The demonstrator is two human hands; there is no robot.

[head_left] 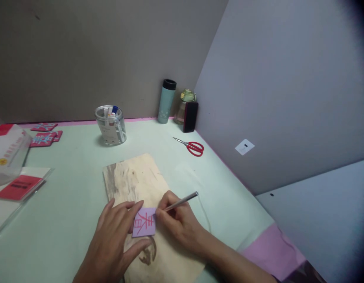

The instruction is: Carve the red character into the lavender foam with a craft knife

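A small lilac paper square [144,222] with a red character on it lies on a pale wooden board [134,181]. My left hand [113,243] rests flat over the paper's left edge, fingers spread, pinning it to the board. My right hand [177,224] is closed in a pen grip on a thin silver craft knife [182,201], and the knife's tip touches the paper's right edge.
Red-handled scissors [192,146] lie at the back right. A clear jar [111,125] with glue tubes stands behind the board. A teal flask [167,101], a glass jar [186,104] and a dark phone [190,116] fill the corner. Red paper pieces [44,135] and plastic packets [19,186] lie left.
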